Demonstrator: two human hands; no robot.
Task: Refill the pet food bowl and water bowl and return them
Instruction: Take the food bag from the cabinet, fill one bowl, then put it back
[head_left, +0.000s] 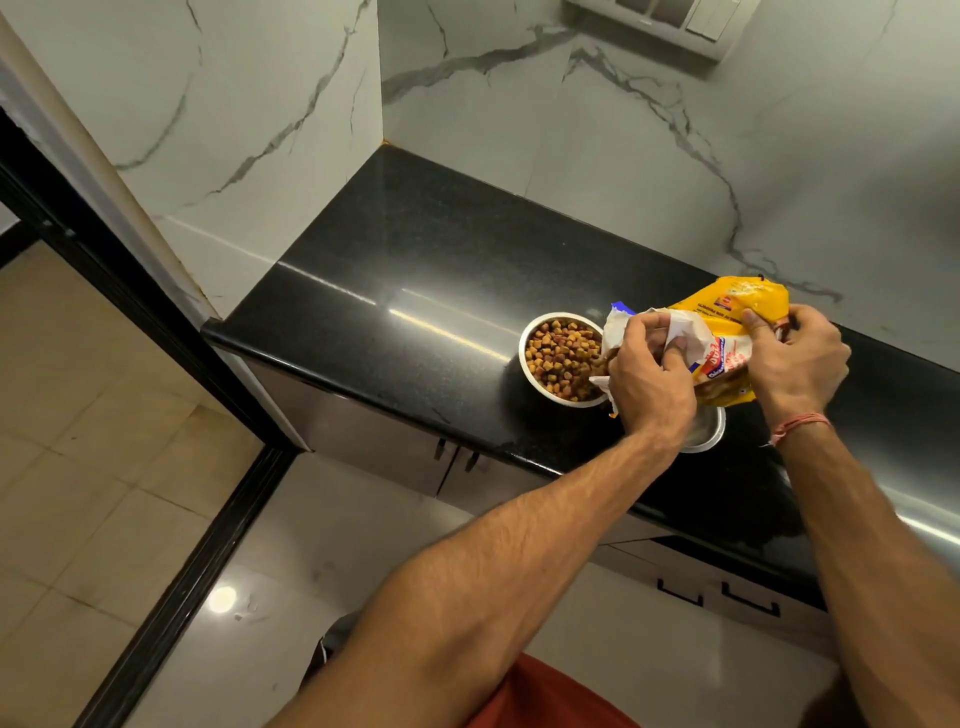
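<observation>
A steel food bowl stands on the black counter, filled with brown and yellow kibble. A yellow pet food bag is tilted over the bowl's right rim, its open mouth touching the kibble. My left hand grips the bag's open white mouth end. My right hand holds the bag's back end, a red thread on its wrist. A second steel bowl sits just under my hands near the counter's front edge, mostly hidden; its contents cannot be seen.
White marble walls enclose the counter at the back and left. Grey cabinet doors with black handles sit below the counter. A black door frame runs along the floor at left. A switch panel is on the back wall.
</observation>
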